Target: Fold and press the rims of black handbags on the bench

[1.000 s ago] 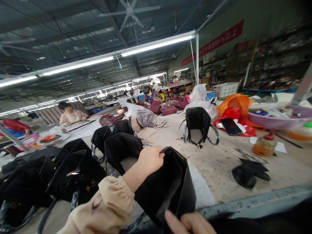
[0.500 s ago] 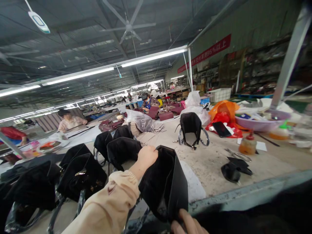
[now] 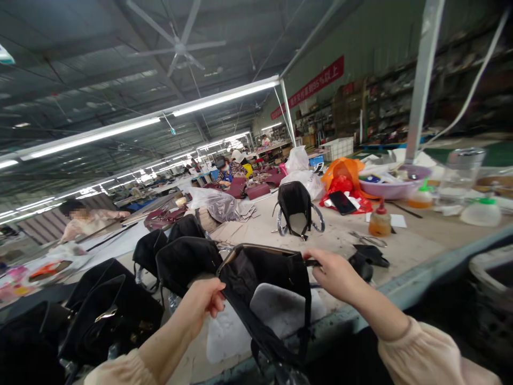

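Note:
Between my hands, at the near edge of the table, a black bag (image 3: 286, 269) is held with its mouth spread wide and its dark lining showing. My left hand (image 3: 202, 303) pinches its left rim, fingers curled. On the other side, my right hand (image 3: 334, 271) grips the bag's right corner. A dark strap or panel hangs down toward me from the bag. Several more black bags (image 3: 186, 262) stand close to my left hand, some with gold-coloured hardware. Another black bag (image 3: 295, 199) with plastic-wrapped handles stands farther back on the table.
Right of the bags lie scissors (image 3: 367, 239), a bottle of amber liquid (image 3: 380, 220), black scraps (image 3: 372, 255), a phone (image 3: 343, 202) and a lilac basin (image 3: 390, 188). A metal post (image 3: 425, 80) rises at the right. Co-workers sit farther off, one person (image 3: 86, 222) at left.
The bag has turned and its mouth is spread wider. My left hand has moved down and left to its rim; my right hand has risen to its right corner. The view has swung right.

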A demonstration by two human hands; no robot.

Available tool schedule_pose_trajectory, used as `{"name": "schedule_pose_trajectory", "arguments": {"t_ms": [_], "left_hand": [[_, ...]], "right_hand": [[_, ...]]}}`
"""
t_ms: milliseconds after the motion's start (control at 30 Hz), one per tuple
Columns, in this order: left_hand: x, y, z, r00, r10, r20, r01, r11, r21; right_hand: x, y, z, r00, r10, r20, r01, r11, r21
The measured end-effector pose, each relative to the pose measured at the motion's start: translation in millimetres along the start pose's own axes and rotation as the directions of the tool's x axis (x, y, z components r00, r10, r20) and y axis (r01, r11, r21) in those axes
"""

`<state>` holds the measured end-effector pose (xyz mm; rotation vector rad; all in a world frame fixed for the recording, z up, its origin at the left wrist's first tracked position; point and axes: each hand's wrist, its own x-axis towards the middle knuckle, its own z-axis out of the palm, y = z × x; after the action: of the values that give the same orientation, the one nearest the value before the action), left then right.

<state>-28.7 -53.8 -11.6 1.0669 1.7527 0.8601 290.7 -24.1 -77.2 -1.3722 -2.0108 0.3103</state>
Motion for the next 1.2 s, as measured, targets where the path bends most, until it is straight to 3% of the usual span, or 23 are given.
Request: {"name": "schedule_pose_trajectory", "arguments": {"t_ms": [167,267,400,467,533,600,667,733,767,800,833,967,1100,1200], "left_hand": [[-7.3,-12.4,-3.6,0.999,-0.05,0.001,0.05,0.996,-0.077],[-8.2,-10.4,-8.1,0.994,-0.091,0.056,0.094,0.994,-0.059],[-9.2,5.9,-25.1,0.965,-0.124,0.233,0.065,0.967,0.247],[-10.6,20.9,-34.9,0.956,-0.142,0.255,-0.001,0.872,0.489],[-12.5,38.9,-39.0,0.961,-0.025,0.275,-0.167,0.74,0.651],[-13.1,56.7,-33.0,0.902,0.239,0.359,-0.429,0.596,0.679],[-9.6,70.6,-16.2,0.747,0.519,0.415,-0.64,0.394,0.66],[-0.6,78.9,6.8,0.556,0.66,0.505,-0.764,0.167,0.623],[5.9,81.0,18.7,0.488,0.679,0.548,-0.792,0.082,0.605],[13.1,82.1,29.8,0.452,0.682,0.575,-0.804,0.031,0.594],[20.8,82.4,39.6,0.437,0.68,0.589,-0.809,0.012,0.587],[48.5,79.7,63.1,0.456,0.637,0.621,-0.822,0.035,0.568],[65.6,75.3,70.6,0.449,0.612,0.651,-0.848,0.062,0.526],[71.7,73.1,72.0,0.456,0.594,0.663,-0.874,0.156,0.461]], "right_hand": [[11.5,-9.7,16.6,0.987,-0.162,-0.01,0.16,0.96,0.231],[15.6,-17.9,19.8,0.984,-0.177,-0.025,0.175,0.925,0.337],[29.4,-18.3,18.8,0.978,-0.193,0.083,0.136,0.881,0.454],[36.4,-14.9,18.2,0.974,-0.193,0.118,0.116,0.876,0.469],[41.6,-11.8,18.8,0.974,-0.183,0.136,0.101,0.88,0.464],[45.3,-10.2,21.0,0.976,-0.174,0.133,0.093,0.88,0.465],[48.1,-9.7,23.7,0.979,-0.168,0.114,0.094,0.874,0.476],[50.4,-9.3,25.7,0.981,-0.164,0.104,0.092,0.865,0.493],[51.4,-9.0,26.2,0.981,-0.162,0.106,0.088,0.862,0.5],[52.3,-8.6,26.2,0.981,-0.158,0.112,0.081,0.859,0.506],[53.1,-8.1,26.0,0.981,-0.152,0.119,0.071,0.856,0.512],[54.5,-5.7,22.8,0.978,-0.145,0.149,0.041,0.837,0.546],[53.8,-0.9,18.5,0.969,-0.194,0.155,0.068,0.808,0.585],[53.3,3.7,15.9,0.965,-0.216,0.149,0.085,0.793,0.603]]}}
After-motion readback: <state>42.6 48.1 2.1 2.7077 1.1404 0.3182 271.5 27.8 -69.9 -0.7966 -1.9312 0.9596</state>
